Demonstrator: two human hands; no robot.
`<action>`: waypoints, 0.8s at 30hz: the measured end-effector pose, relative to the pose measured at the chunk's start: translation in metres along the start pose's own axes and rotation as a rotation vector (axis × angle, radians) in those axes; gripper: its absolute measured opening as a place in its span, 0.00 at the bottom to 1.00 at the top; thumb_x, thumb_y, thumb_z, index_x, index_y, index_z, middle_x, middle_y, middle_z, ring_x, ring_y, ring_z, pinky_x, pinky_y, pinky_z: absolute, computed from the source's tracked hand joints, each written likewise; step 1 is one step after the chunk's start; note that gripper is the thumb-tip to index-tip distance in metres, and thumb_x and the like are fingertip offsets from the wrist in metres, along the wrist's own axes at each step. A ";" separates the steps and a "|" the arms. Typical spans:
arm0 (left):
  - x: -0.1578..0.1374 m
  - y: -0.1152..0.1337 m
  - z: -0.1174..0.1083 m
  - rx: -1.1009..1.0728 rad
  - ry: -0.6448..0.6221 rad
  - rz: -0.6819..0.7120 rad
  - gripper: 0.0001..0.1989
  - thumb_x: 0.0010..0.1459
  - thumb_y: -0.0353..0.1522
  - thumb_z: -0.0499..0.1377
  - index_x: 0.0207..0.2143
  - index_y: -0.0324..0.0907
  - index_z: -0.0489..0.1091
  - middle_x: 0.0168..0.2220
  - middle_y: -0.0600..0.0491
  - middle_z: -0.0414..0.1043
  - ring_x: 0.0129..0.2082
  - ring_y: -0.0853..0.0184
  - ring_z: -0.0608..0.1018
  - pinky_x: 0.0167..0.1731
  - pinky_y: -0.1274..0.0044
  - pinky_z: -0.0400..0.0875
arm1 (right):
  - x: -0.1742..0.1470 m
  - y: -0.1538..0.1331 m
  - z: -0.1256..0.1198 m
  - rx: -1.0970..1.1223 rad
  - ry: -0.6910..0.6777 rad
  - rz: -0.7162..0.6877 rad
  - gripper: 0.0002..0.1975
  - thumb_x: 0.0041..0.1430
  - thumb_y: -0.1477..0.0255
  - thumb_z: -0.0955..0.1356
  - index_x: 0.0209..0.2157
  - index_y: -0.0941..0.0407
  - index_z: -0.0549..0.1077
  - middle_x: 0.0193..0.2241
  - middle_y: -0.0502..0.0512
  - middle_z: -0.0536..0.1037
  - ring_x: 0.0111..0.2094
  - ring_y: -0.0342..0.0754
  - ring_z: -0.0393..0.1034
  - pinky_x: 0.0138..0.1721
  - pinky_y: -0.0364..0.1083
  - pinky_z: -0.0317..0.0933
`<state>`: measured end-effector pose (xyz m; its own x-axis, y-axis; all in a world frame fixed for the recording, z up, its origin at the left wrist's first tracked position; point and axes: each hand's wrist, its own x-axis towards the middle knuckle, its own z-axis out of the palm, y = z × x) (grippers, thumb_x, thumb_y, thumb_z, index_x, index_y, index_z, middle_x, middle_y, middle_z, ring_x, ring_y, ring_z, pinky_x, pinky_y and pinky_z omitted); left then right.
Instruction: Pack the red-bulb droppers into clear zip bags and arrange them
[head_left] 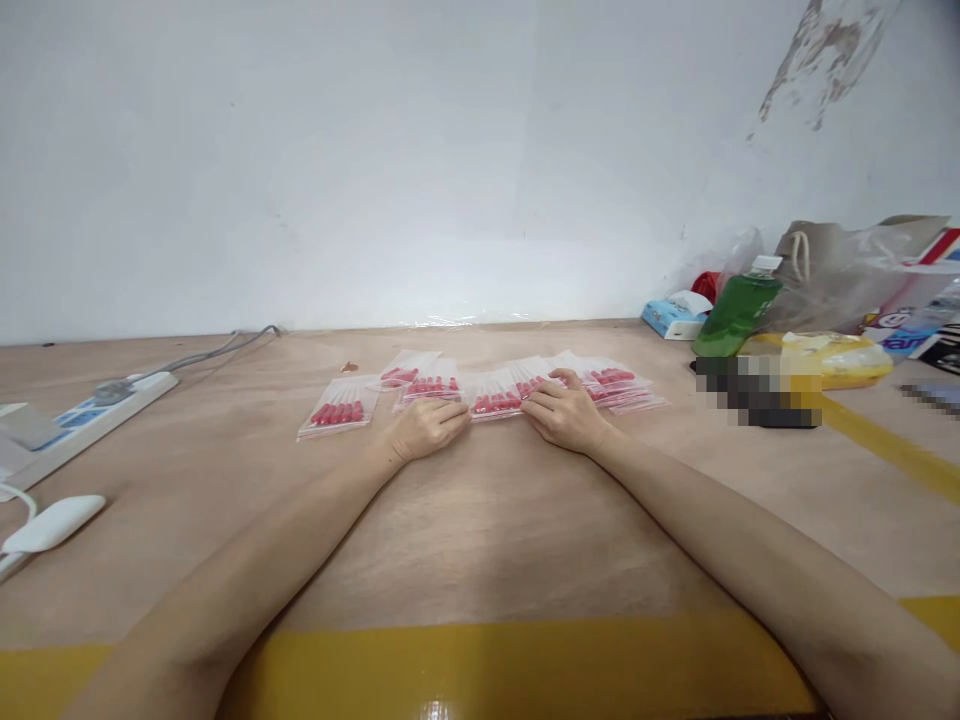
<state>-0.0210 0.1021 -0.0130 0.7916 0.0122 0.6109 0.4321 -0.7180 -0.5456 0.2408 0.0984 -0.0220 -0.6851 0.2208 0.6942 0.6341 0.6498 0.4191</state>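
Clear flat plastic bags holding red-ended, pale-stemmed sticks lie in a row across the table. Closed at the left corner of the middle bag (493, 402), my left hand (429, 430) has its fingers pressed together on the edge. My right hand (566, 415) curls its fingers around the right side of that same bag and partly covers the bags behind it. Beyond my left hand rest another bag (427, 388) and a separate bag (337, 408) farther left. An overlapping stack of bags (619, 380) spreads to the right of my right hand.
At the left are a white power strip (112, 405) with a grey cable and a white plug-like piece (60, 522). A tissue pack (671, 318), green bottle (739, 308), yellow packet (840, 360) and blurred dark object (780, 395) stand or lie at the right. A wall closes off the back.
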 end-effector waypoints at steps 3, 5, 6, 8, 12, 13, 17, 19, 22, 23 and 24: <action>0.002 0.001 -0.001 -0.004 0.014 -0.010 0.09 0.59 0.28 0.52 0.30 0.40 0.70 0.30 0.52 0.76 0.27 0.70 0.78 0.26 0.78 0.74 | -0.001 0.001 -0.001 0.003 -0.007 0.008 0.10 0.57 0.79 0.60 0.26 0.56 0.70 0.23 0.49 0.74 0.30 0.42 0.62 0.47 0.50 0.46; 0.003 0.002 -0.001 -0.007 0.017 -0.025 0.08 0.59 0.28 0.52 0.30 0.40 0.70 0.31 0.53 0.76 0.28 0.70 0.78 0.27 0.79 0.74 | 0.000 -0.001 -0.002 -0.002 0.012 0.023 0.10 0.57 0.77 0.61 0.26 0.56 0.70 0.24 0.50 0.74 0.31 0.43 0.62 0.48 0.51 0.45; 0.004 0.002 -0.001 -0.008 0.018 -0.034 0.08 0.59 0.28 0.52 0.30 0.40 0.70 0.31 0.52 0.76 0.28 0.70 0.78 0.26 0.79 0.73 | 0.002 -0.003 -0.003 -0.004 0.020 0.030 0.09 0.57 0.76 0.61 0.27 0.55 0.71 0.24 0.50 0.74 0.31 0.43 0.62 0.47 0.51 0.45; 0.004 0.003 0.000 -0.010 0.018 -0.052 0.07 0.58 0.28 0.52 0.30 0.39 0.70 0.31 0.52 0.76 0.27 0.70 0.77 0.26 0.79 0.73 | 0.009 -0.011 -0.003 -0.002 0.022 0.038 0.09 0.58 0.75 0.61 0.28 0.55 0.71 0.25 0.50 0.75 0.32 0.44 0.61 0.47 0.52 0.44; 0.004 0.004 0.001 -0.029 0.009 -0.066 0.07 0.58 0.28 0.52 0.31 0.40 0.70 0.32 0.52 0.75 0.28 0.70 0.77 0.27 0.79 0.73 | 0.031 -0.034 0.005 0.016 0.008 0.035 0.11 0.59 0.75 0.60 0.28 0.55 0.72 0.25 0.50 0.74 0.31 0.43 0.60 0.44 0.50 0.45; 0.003 0.004 0.002 -0.036 0.008 -0.069 0.07 0.58 0.28 0.52 0.32 0.39 0.70 0.32 0.52 0.75 0.29 0.69 0.77 0.27 0.79 0.73 | 0.036 -0.039 0.008 0.017 0.009 0.032 0.12 0.59 0.76 0.60 0.26 0.56 0.71 0.24 0.50 0.74 0.30 0.43 0.59 0.43 0.50 0.45; 0.000 0.002 0.003 -0.072 0.008 -0.086 0.07 0.58 0.29 0.52 0.31 0.39 0.70 0.31 0.50 0.75 0.28 0.68 0.77 0.27 0.78 0.73 | 0.046 -0.046 0.017 0.012 -0.014 0.007 0.15 0.60 0.77 0.58 0.23 0.57 0.70 0.22 0.51 0.72 0.29 0.43 0.58 0.43 0.49 0.44; 0.000 0.002 0.003 -0.099 0.002 -0.097 0.08 0.59 0.29 0.52 0.31 0.39 0.70 0.31 0.51 0.75 0.28 0.69 0.77 0.27 0.78 0.73 | 0.046 -0.045 0.017 0.020 -0.034 -0.020 0.15 0.61 0.77 0.58 0.24 0.58 0.70 0.23 0.52 0.72 0.30 0.43 0.58 0.42 0.48 0.45; 0.000 0.002 0.004 -0.159 -0.012 -0.125 0.09 0.59 0.30 0.51 0.31 0.40 0.70 0.30 0.51 0.74 0.28 0.69 0.77 0.29 0.78 0.73 | 0.045 -0.042 0.016 0.026 -0.064 -0.060 0.14 0.61 0.78 0.57 0.25 0.59 0.69 0.25 0.53 0.72 0.30 0.44 0.59 0.41 0.48 0.46; 0.000 0.002 0.004 -0.188 -0.016 -0.144 0.10 0.60 0.31 0.50 0.31 0.40 0.70 0.30 0.51 0.74 0.27 0.70 0.77 0.30 0.78 0.73 | 0.045 -0.042 0.015 0.022 -0.073 -0.067 0.14 0.61 0.78 0.57 0.25 0.59 0.69 0.25 0.54 0.72 0.31 0.44 0.59 0.40 0.48 0.46; 0.000 0.002 0.004 -0.216 -0.020 -0.163 0.10 0.60 0.31 0.50 0.31 0.41 0.70 0.30 0.51 0.74 0.27 0.70 0.77 0.30 0.78 0.73 | 0.046 -0.042 0.015 0.017 -0.081 -0.069 0.14 0.61 0.78 0.57 0.25 0.59 0.69 0.25 0.54 0.71 0.31 0.44 0.59 0.40 0.48 0.46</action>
<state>-0.0184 0.1031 -0.0163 0.7282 0.1519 0.6683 0.4539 -0.8375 -0.3042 0.1775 0.0924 -0.0163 -0.7538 0.2326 0.6145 0.5790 0.6774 0.4538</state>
